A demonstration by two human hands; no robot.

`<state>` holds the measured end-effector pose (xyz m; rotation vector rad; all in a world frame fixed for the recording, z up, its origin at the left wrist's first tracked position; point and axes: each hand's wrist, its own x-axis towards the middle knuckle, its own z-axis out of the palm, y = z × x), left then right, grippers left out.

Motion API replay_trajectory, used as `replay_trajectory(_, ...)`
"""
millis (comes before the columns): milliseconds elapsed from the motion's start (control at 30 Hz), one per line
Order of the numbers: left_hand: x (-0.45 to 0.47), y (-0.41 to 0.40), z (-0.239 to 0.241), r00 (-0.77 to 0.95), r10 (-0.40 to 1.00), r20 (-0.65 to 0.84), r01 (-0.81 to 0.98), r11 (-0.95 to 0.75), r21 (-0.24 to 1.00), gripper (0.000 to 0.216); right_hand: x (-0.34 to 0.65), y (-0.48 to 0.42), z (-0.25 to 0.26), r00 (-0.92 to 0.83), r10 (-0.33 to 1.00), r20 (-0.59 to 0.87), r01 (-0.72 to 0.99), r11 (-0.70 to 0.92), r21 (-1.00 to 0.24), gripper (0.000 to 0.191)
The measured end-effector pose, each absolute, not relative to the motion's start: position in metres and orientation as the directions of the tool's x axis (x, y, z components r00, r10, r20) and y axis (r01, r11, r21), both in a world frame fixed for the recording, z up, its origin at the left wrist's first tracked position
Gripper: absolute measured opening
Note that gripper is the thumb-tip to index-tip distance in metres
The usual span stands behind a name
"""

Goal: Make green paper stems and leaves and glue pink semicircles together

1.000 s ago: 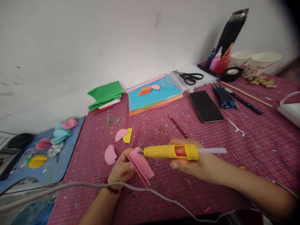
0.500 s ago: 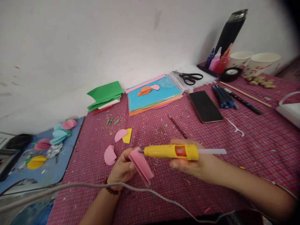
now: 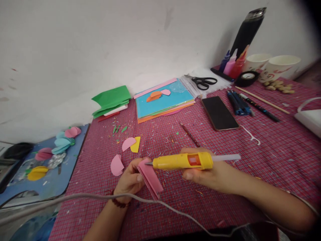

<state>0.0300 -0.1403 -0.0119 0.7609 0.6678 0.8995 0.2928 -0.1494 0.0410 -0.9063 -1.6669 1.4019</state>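
Observation:
My right hand (image 3: 213, 172) grips a yellow hot glue gun (image 3: 183, 161) held level, a glue stick sticking out of its back. Its metal nozzle touches the top edge of a folded pink paper piece (image 3: 150, 177), which my left hand (image 3: 129, 180) pinches just above the red checked tablecloth (image 3: 276, 157). The gun's grey cord (image 3: 100, 198) runs across the front of the view, over my left wrist. Loose pink half-circles (image 3: 117, 165) and a yellow one (image 3: 136, 145) lie just beyond my left hand.
A stack of coloured paper (image 3: 164, 100), green sheets (image 3: 111, 100), scissors (image 3: 203, 81), a phone (image 3: 220, 113), pens (image 3: 239, 103), a pencil (image 3: 190, 134), tape (image 3: 248, 78), cups (image 3: 283, 67), glue bottles and a dark flask (image 3: 247, 31) line the back. A blue board (image 3: 50, 180) with paper flowers sits at left.
The glue gun and both hands have shifted slightly left and up; the nozzle stays against the pink paper. Nothing else has moved.

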Motion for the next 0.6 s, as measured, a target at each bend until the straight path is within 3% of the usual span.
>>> replay_trajectory(367, 0.038, -0.14, 0.004, 0.415, 0.895, -0.164, -0.446, 0.357, 0.821, 0.029, 0.291, -0.146, 0.034, -0.537, 0.83, 0.148, -0.095, 0.116, -0.989, 0.019)
replay_trajectory(600, 0.036, -0.137, 0.001, 0.404, 0.906, -0.126, -0.481, 0.328, 0.813, 0.023, 0.292, -0.147, 0.035, -0.557, 0.819, 0.141, -0.084, 0.114, -0.99, 0.02)
